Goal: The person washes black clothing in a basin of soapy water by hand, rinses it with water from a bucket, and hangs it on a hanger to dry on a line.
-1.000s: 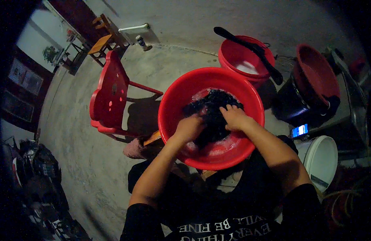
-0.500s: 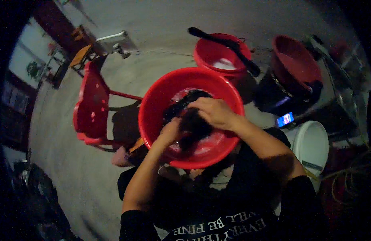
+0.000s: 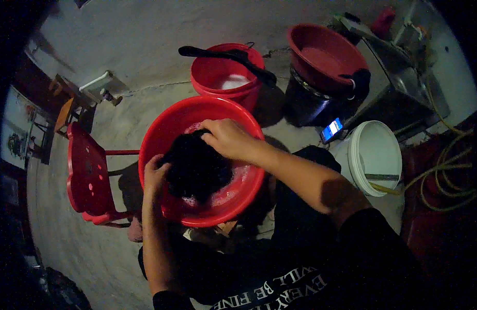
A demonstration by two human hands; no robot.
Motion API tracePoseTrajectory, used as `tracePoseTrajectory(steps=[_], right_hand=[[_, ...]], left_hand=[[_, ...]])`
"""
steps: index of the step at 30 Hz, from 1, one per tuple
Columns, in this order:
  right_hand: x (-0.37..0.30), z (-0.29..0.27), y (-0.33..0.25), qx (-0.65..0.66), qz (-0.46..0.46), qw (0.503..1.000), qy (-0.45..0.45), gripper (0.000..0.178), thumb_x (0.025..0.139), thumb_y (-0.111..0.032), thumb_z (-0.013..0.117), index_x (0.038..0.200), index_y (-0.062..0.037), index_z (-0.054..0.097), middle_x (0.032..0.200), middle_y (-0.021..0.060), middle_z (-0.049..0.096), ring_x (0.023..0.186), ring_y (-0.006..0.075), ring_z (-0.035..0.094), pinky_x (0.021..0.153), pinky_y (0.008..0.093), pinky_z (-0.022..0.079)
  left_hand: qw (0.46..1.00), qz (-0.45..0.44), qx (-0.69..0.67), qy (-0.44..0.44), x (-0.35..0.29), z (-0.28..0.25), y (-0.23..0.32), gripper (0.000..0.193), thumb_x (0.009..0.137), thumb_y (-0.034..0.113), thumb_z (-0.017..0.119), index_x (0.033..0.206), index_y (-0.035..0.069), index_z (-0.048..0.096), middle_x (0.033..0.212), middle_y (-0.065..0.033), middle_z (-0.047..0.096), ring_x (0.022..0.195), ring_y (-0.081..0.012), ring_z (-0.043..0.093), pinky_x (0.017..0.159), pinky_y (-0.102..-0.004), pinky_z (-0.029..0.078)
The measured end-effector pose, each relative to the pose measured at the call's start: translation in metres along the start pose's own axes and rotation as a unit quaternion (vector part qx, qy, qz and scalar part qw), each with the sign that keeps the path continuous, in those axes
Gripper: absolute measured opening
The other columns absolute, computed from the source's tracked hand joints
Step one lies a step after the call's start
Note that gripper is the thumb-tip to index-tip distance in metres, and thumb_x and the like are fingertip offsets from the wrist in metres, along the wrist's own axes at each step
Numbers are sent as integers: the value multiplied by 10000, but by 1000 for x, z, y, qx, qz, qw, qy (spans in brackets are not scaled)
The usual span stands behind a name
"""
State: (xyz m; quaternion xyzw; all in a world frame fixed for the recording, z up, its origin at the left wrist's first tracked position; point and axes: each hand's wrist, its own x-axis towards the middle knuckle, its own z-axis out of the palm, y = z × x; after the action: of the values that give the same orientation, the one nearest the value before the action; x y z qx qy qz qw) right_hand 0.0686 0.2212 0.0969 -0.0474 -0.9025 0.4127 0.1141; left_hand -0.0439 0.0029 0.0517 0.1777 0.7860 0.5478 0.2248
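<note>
In front of me stands a red basin (image 3: pixel 158 126) with soapy water in the bottom. A dark, wet black cloth (image 3: pixel 199 168) is bunched in it, with foam around its lower edge; its exact kind does not show. My left hand (image 3: pixel 155 174) grips the cloth's left edge beside the basin's left wall, fingers curled. At the cloth's top, my right hand (image 3: pixel 227 137) pinches a fold, its forearm crossing the basin's right rim.
Behind the basin is a red bucket (image 3: pixel 202 77) with suds and a long black object (image 3: pixel 223 53) across its top. A dark red basin (image 3: pixel 326 57) rests on a black bucket (image 3: pixel 303 103). Nearby are a lit phone (image 3: pixel 332 130), white bucket (image 3: pixel 375 155), yellow hose (image 3: pixel 442 170) and red chair (image 3: pixel 88 175).
My hands have moved farther apart, the left toward the basin's left wall. The black cloth between them now shows as a broader bunch. The whole view has shifted.
</note>
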Motion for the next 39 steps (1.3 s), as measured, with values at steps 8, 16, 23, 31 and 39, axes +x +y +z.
tracePoseTrajectory(steps=[8, 16, 23, 31, 39], right_hand=[[-6, 35, -9, -2, -11, 978, -209, 1000, 630, -148, 709, 1367, -129, 33, 1279, 256, 290, 1162, 391, 363, 931, 399, 367], [-3, 59, -14, -45, 3, 997, -59, 748, 603, -170, 716, 1246, -115, 337, 1180, 176, 457, 1025, 340, 504, 824, 423, 430], [4, 43, -5, -9, -24, 1000, -10, 433, 606, -157, 656, 1013, -45, 559, 931, 131, 605, 872, 253, 584, 777, 354, 455], [69, -113, -107, -24, -15, 998, 48, 415, 660, -253, 668, 993, -21, 581, 909, 93, 612, 819, 190, 580, 755, 318, 455], [64, -254, -267, -257, -145, 931, 217, 502, 709, -345, 633, 1070, -16, 519, 961, 125, 580, 856, 204, 562, 761, 337, 460]], left_hand=[[995, 39, -88, -29, -10, 34, 8, 400, 651, -61, 488, 1045, 8, 491, 941, -72, 554, 808, -141, 542, 706, -244, 451], [978, -2, -173, -118, -27, 28, 26, 457, 731, 70, 617, 1147, -9, 444, 1017, -106, 528, 894, -166, 540, 765, -271, 448], [986, 160, 11, 47, -17, -6, -10, 250, 777, 160, 595, 983, 21, 571, 973, -93, 562, 849, -166, 555, 773, -275, 440], [993, 105, 24, 44, -25, -39, -19, 248, 775, 167, 589, 951, -7, 566, 835, -77, 607, 777, -168, 565, 703, -295, 448], [980, 192, -1, -60, -30, 15, 24, 624, 686, 279, 703, 1169, 0, 426, 1127, -165, 491, 1052, -237, 478, 898, -325, 379]])
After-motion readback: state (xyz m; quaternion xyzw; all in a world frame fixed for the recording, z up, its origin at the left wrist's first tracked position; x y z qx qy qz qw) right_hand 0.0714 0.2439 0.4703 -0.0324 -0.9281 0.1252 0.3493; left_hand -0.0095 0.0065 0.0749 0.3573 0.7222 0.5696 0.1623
